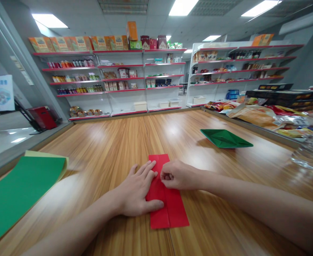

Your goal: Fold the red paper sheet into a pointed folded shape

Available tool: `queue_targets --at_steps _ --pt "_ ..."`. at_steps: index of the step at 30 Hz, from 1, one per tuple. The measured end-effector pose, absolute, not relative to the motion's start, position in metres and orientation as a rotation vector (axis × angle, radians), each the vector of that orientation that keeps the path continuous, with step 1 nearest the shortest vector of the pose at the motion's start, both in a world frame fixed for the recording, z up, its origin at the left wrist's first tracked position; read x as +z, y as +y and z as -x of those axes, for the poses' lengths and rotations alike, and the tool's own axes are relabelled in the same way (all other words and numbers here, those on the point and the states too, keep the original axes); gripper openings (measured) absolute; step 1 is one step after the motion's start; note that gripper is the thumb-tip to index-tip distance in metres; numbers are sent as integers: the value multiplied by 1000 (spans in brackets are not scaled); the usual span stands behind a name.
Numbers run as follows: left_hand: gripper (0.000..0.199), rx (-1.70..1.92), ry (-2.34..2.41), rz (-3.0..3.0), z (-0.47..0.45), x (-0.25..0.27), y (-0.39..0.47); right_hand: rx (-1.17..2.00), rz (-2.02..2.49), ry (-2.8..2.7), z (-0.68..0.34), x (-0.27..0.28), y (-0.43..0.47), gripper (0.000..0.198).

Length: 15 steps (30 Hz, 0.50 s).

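Note:
A folded strip of red paper [169, 209] lies lengthwise on the wooden table, with a seam running down its middle. My left hand [139, 190] rests on its left side, fingers spread and thumb stretched across the paper. From the right, my right hand [179, 175] presses on the strip near the seam with its fingers curled in. Whether anything is inside those curled fingers is hidden. Farther back on the right sits a folded green paper boat [224, 138], apart from both hands.
Green paper sheets [25, 188] with a yellowish one beneath lie at the table's left edge. A clear plastic container [312, 153] stands at the right edge, near packaged snacks [265, 115]. Stocked shelves [119, 78] line the far wall beyond the wooden table [113, 142].

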<state>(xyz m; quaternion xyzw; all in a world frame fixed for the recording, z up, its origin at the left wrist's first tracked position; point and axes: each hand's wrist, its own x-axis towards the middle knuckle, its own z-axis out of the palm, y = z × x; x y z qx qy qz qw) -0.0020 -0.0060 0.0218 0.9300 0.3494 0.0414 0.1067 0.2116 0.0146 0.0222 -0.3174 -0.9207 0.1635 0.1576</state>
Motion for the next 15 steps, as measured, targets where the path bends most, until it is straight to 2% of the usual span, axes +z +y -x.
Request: queue_targets --at_steps 4,15 --pt "76 118 1020 -2747 1 22 -6 370 915 -2708 -212 23 15 8" --pt "79 141 1005 -2766 3 21 -6 368 977 -2779 -206 25 18 7"
